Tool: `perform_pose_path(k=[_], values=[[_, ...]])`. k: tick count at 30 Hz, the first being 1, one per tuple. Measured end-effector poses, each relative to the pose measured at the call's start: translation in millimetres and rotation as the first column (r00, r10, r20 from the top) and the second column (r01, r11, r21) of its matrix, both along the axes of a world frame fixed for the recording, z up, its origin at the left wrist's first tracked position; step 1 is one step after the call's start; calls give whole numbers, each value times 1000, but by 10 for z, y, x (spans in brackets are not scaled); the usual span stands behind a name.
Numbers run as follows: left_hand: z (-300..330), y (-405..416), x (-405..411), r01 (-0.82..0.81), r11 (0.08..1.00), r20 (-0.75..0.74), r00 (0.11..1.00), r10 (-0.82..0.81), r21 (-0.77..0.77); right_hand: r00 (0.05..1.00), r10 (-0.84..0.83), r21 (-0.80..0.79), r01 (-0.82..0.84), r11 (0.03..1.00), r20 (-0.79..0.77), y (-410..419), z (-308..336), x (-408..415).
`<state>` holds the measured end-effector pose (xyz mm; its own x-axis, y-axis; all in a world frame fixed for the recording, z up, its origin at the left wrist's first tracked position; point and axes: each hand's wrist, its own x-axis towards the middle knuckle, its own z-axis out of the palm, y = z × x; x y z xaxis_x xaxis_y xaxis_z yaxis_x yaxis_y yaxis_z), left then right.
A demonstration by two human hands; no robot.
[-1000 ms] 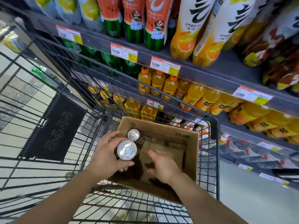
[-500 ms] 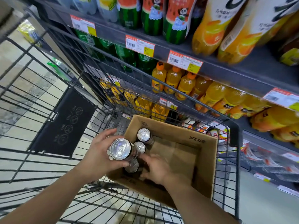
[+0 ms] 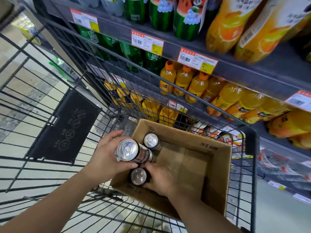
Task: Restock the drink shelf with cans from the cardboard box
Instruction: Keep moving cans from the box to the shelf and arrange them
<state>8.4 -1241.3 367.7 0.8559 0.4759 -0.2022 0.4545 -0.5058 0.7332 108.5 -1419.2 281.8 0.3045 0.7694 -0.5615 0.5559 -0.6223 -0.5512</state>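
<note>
Compared with half a second ago, the left hand (image 3: 107, 158) has lifted its silver-topped dark aluminium can (image 3: 130, 151) a little higher above the near-left corner of the open brown cardboard box (image 3: 217, 158), and the right hand (image 3: 159, 178) has closed around a second silver-topped can (image 3: 138, 176) that it was only reaching for before. The left hand's fingers and thumb wrap the first can's body; its long axis is tilted, the pull-tab top leaning toward the camera and to the left. The second can stands close to upright, top facing up, low inside the box against the near wall, with the right hand's fingers curled round its side. A third silver-topped can (image 3: 151, 140) stands upright at the box's far-left corner, untouched. The box sits in the right end of a black wire shopping trolley (image 3: 50, 91), beside dark shelves (image 3: 252, 68) carrying orange juice bottles (image 3: 183, 80) and green watermelon-print bottles (image 3: 188, 22).
</note>
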Motion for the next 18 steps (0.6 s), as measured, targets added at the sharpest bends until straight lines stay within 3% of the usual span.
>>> perform_pose_path(k=[7,18], values=[[-7,-4,49,7,1000,6,1000,-7,11,997,77,-25,-76,997,6,40,-29,-57],[-68,42,69,-12,1000,-37,999,12,4,994,-110,36,109,993,17,-160,69,-85]])
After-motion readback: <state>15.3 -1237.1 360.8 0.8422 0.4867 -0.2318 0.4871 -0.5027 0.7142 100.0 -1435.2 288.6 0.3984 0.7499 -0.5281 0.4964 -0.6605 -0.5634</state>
